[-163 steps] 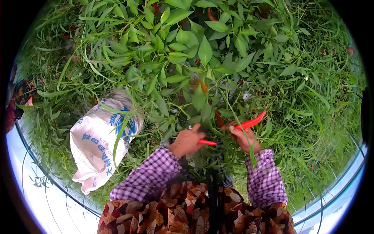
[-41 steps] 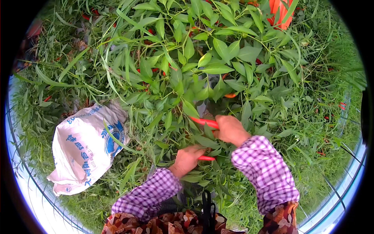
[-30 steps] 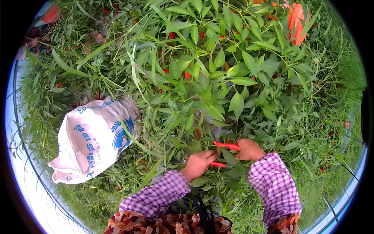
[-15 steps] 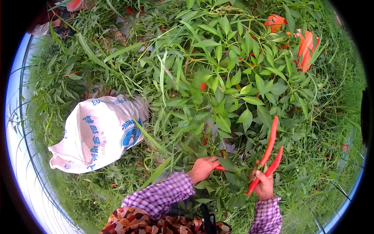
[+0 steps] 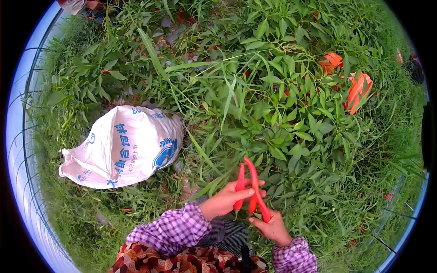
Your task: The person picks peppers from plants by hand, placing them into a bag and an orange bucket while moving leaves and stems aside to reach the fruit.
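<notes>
My left hand (image 5: 225, 199) is closed on a red chili pepper (image 5: 240, 185), which points away from me with its green stem end toward me. Close beside it, my right hand (image 5: 275, 229) pinches a long, curved red chili (image 5: 255, 184). A second, shorter red chili (image 5: 252, 204) lies against the long one between the hands; which fingers bear it is hard to make out. Both hands are close together in front of my lap, at the near side of the leafy green pepper plants (image 5: 291, 113).
On the left a white woven sack (image 5: 132, 148) with blue print lies on the plants. Orange-red bags (image 5: 358, 93) sit among the leaves at upper right. Tall grass blades (image 5: 154, 54) cross the plants. Part of another person (image 5: 75, 5) shows at the top left edge.
My right hand has moved left with its chilies, meeting my left hand. The left hand has drawn back from the plant with a red chili in it. The view has shifted slightly.
</notes>
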Motion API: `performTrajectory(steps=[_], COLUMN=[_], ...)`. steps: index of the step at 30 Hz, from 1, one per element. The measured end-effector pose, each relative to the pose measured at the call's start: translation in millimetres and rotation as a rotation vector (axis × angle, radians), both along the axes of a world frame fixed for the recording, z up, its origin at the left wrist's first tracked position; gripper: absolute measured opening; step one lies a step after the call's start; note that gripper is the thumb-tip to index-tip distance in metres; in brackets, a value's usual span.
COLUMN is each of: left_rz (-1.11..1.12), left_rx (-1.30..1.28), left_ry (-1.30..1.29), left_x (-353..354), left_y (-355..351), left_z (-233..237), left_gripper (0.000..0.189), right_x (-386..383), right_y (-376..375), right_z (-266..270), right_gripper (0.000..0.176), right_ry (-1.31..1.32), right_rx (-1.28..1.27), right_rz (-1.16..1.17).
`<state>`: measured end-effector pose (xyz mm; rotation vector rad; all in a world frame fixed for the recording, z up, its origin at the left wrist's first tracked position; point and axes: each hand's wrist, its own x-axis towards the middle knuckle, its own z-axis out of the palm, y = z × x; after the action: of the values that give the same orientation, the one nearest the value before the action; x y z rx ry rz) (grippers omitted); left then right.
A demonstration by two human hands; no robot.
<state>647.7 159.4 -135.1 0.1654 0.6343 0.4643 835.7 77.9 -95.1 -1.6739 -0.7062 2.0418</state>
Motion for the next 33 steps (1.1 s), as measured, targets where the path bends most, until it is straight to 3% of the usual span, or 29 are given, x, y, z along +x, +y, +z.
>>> performTrajectory(steps=[2, 4, 5, 8, 11, 14, 15, 18, 22, 27, 29, 30, 31, 32, 33], left_rz=[0.141, 0.218, 0.213, 0.096, 0.134, 0.259, 0.247, 0.22, 0.25, 0.371, 0.34, 0.281, 0.303, 0.185, 0.14], left_rx=[-0.022, -0.043, -0.042, 0.089, 0.062, 0.021, 0.057, 0.085, 0.041, 0.082, 0.124, 0.141, 0.16, 0.156, 0.187], left_ry=[0.075, 0.18, 0.221, 0.254, 0.21, 0.129, 0.113, 0.177, 0.207, 0.261, 0.287, 0.281, 0.303, 0.257, 0.369], left_x=[-22.9, -47.9, -56.9, -52.2, -44.4, -50.7, -58.5, -73.7, -106.0, -115.5, -118.0, -121.7, -117.9, -122.2, -113.1], left_y=[-6.6, -9.2, -9.0, -10.1, -29.3, -38.4, -38.2, -41.7, -44.3, -56.3, -57.2, -57.7, -61.4, -63.4, -53.4], left_z=[-5.0, -11.0, -9.4, 9.0, 2.7, 14.0, 21.8, 34.0, 51.8, 59.4, 69.8, 74.8, 77.3, 77.0, 95.9], left_gripper=[0.036, 0.032, 0.031, 0.036, 0.048, 0.034, 0.031, 0.023, 0.023, 0.023, 0.02, 0.04, 0.033, 0.027, 0.028], right_x=[-14.4, -23.3, -30.1, -45.7, -89.0, -111.5, -109.8, -123.5, -141.1, -157.3, -158.0, -157.8, -147.9, -143.3, -140.0], right_y=[13.7, 28.0, 39.7, 68.5, 83.3, 77.0, 76.0, 84.8, 98.2, 88.8, 82.0, 80.5, 76.1, 78.5, 83.1], right_z=[5.6, 3.1, 7.9, 6.1, 12.3, 2.0, -5.7, -4.9, 22.7, 43.7, 52.4, 58.3, 53.7, 62.5, 78.0], right_gripper=[0.022, 0.023, 0.022, 0.014, 0.014, 0.021, 0.027, 0.032, 0.039, 0.044, 0.043, 0.047, 0.055, 0.061, 0.063], right_ry=[0.007, -0.047, -0.018, 0.04, 0.094, 0.012, -0.157, -0.073, 0.135, 0.229, 0.294, 0.31, 0.178, 0.172, 0.246], right_rx=[-0.022, 0.11, 0.034, 0.006, 0.062, 0.207, 0.294, 0.32, 0.096, 0.092, 0.069, 0.136, 0.257, 0.26, 0.233], right_rz=[0.037, -0.16, -0.421, -0.587, -0.58, -0.42, -0.221, -0.074, -0.14, 0.151, 0.196, 0.221, 0.385, 0.443, 0.395])
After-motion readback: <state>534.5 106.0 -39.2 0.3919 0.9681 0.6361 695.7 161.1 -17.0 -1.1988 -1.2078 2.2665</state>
